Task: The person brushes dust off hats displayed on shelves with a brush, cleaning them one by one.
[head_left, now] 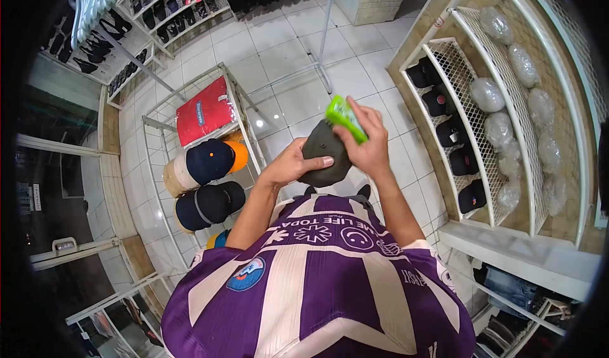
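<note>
A dark grey-green cap (325,150) is held up in front of the chest, its crown toward the camera. My left hand (288,166) grips the cap's left edge, thumb lying on the fabric. In my right hand (369,139) is a bright green brush-like object (346,118), its far end tilted up and left, touching or just above the cap's right side. Fingers of the right hand wrap round the green object. Which side of it faces the cap cannot be made out.
Left of the hands, a white wire rack (152,143) bears a red packaged garment (205,112) and stacked caps (209,161). On the right, a curved white shelf (472,79) holds black caps and plastic-wrapped bundles. A metal stand's foot (320,69) rests on the tiles ahead.
</note>
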The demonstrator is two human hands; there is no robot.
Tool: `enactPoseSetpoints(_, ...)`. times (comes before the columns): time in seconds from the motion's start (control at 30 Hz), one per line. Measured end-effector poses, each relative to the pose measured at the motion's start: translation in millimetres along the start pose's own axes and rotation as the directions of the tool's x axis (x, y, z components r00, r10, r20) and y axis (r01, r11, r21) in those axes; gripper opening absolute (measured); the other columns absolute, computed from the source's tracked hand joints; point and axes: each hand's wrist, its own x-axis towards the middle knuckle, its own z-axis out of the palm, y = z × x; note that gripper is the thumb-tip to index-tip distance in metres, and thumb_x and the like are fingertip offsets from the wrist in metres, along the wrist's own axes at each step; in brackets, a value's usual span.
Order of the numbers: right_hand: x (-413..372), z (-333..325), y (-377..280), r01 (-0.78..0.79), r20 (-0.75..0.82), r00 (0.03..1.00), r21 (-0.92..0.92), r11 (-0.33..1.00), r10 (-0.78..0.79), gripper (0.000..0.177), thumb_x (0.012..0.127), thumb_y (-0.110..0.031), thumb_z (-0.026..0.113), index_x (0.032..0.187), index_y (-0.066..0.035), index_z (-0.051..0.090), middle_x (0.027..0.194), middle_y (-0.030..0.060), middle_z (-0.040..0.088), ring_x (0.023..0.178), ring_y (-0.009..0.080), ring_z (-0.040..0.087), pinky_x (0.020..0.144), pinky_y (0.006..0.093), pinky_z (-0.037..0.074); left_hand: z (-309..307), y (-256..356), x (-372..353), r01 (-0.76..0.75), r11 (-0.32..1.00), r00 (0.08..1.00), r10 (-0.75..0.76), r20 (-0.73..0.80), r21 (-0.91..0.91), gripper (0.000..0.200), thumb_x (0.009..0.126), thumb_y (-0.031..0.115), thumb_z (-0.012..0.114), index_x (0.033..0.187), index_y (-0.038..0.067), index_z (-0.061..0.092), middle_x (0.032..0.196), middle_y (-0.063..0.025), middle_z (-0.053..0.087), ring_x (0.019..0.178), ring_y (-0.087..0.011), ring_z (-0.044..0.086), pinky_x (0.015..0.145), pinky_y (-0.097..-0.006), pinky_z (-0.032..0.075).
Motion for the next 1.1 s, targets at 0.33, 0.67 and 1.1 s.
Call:
enactPoseSetpoints(0.33,5.0,6.7,24.6,-0.21,-0.011,0.977,-0.16,0.965,0.211,0.059,0.077,-0.018,0.085,0.131,0.0,0.065,0.115,0.0166,0.066,0.105,0.0332,0.059,0.094,0.0412,0.047,-0.3,-13.3,1.9,-0.001,1.0,0.999,0.002,-0.053,0.005,0.035,0.09,0.011,0.078,0.121,0.002,0.065,0.104,-0.0021,0.071,0.096,-0.0098,0.065,0.086,-0.0271,0.054)
enactPoseSetpoints(0.67,-1.0,4.2,40.8,-0.251,-0.138,0.966,-0.274,0.929,0.22,0.056,0.083,-0.026,0.081,0.132,-0.005,0.063,0.119,0.0147,0.066,0.109,0.0345,0.058,0.097,0.0437,0.042,-6.8,-12.6,6.8,-0.022,0.999,0.998,0.019,-0.062,-0.05,0.047,0.087,0.012,0.08,0.128,-0.003,0.062,0.115,-0.0062,0.071,0.1,-0.0136,0.066,0.093,-0.0302,0.052)
enactPoseSetpoints(1.1,-58.9,-26.2,49.1,-0.272,-0.243,0.929,0.064,0.96,0.279,0.055,0.084,-0.022,0.081,0.13,0.001,0.063,0.128,0.0189,0.063,0.126,0.0333,0.055,0.113,0.0465,0.034,-35.8,-27.7,9.9,-0.33,0.797,0.941,0.237,-0.241,-0.507,0.049,0.101,0.015,0.062,0.144,0.0,0.046,0.138,-0.0154,0.059,0.123,-0.0284,0.062,0.107,-0.0457,0.05)
